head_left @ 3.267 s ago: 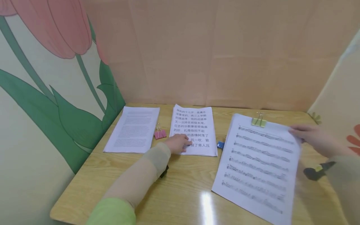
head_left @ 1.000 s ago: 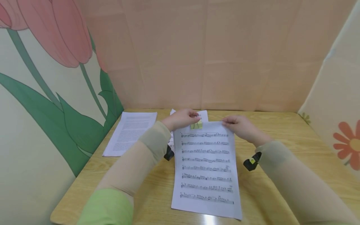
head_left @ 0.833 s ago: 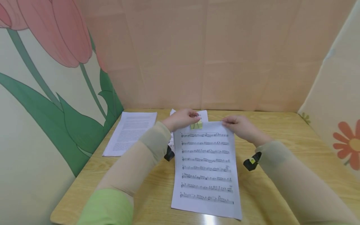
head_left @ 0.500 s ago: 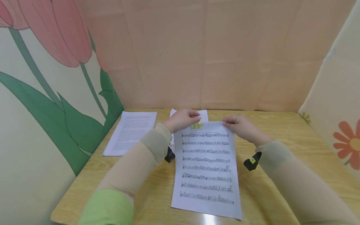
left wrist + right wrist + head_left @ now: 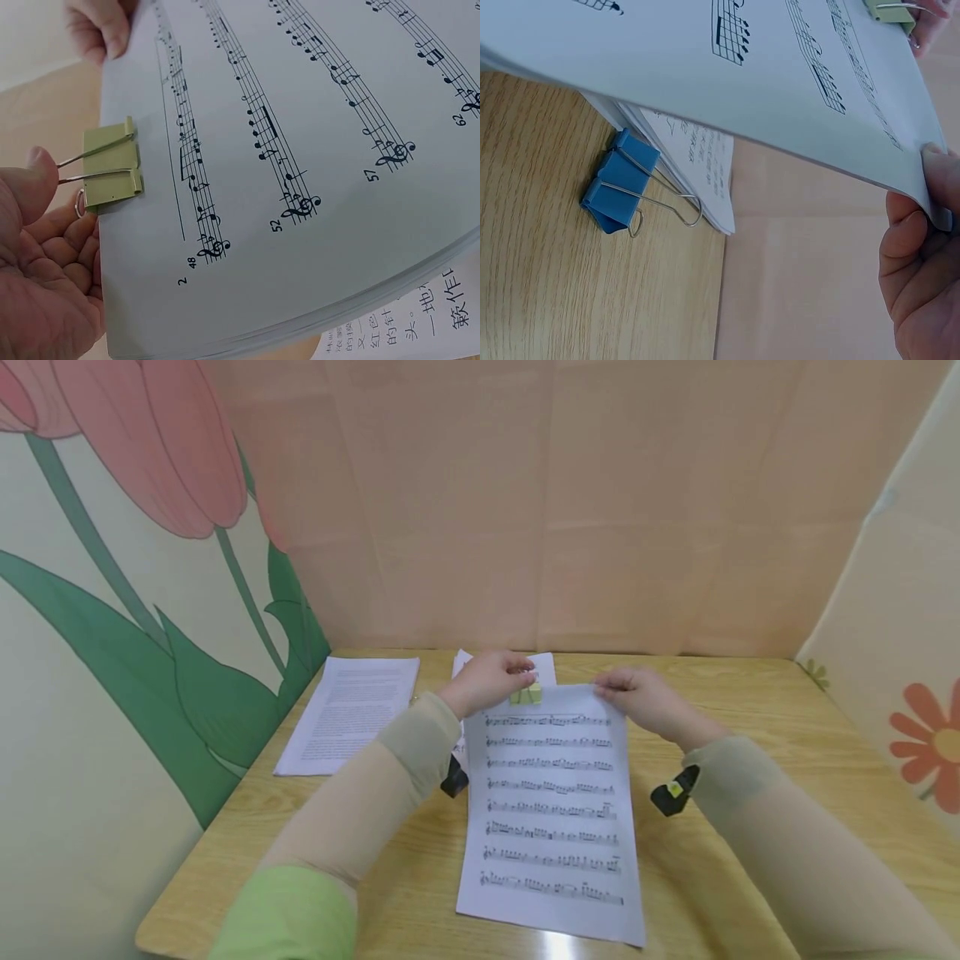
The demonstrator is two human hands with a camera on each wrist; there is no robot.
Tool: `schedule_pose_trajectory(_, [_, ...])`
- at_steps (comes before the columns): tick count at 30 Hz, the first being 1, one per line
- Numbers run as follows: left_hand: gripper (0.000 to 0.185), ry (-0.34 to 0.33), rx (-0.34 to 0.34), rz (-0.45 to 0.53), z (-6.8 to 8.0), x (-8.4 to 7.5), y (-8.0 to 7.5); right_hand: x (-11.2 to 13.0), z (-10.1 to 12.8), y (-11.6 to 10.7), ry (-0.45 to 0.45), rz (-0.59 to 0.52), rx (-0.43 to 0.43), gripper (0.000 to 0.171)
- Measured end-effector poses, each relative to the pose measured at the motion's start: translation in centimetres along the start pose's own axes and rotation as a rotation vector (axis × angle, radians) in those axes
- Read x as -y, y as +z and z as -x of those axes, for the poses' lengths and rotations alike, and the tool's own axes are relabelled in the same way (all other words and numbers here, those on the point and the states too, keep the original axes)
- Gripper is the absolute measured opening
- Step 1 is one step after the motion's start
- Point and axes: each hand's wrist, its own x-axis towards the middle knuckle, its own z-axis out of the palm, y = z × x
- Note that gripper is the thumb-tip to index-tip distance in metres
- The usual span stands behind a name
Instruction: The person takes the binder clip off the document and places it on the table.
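Observation:
A stack of sheet music (image 5: 551,810) lies in the middle of the wooden table (image 5: 787,727), its far end raised. A green binder clip (image 5: 525,694) sits on its top edge. My left hand (image 5: 486,679) pinches the clip's wire handles between thumb and fingers; in the left wrist view the hand (image 5: 52,217) sits right behind the clip (image 5: 112,176). My right hand (image 5: 637,697) pinches the stack's top right corner, thumb on top (image 5: 922,247). Under the lifted stack (image 5: 742,60) lie a blue binder clip (image 5: 619,191) and a stack printed with Chinese text (image 5: 697,157).
Another stack of printed pages (image 5: 348,714) lies at the table's far left. The Chinese-text stack (image 5: 543,665) peeks out beyond the sheet music. Flower-painted walls close in on the left, back and right.
Since 3.3 s ago the sheet music came from the right side to the centre, over the Chinese-text stack, and my left hand went to the green clip. Over the last second almost nothing moved.

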Motion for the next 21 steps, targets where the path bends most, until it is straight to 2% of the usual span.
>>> schedule_pose_trajectory(9, [0.039,0.011,-0.028,0.009,-0.14,0.07,0.30,-0.33,-0.12,0.00,0.007,-0.002,0.014,0.028])
schedule_pose_trajectory(21, [0.042,-0.028,-0.056,0.047,-0.26,-0.22,0.56,-0.69,-0.07,0.01,0.013,-0.008,0.029,0.029])
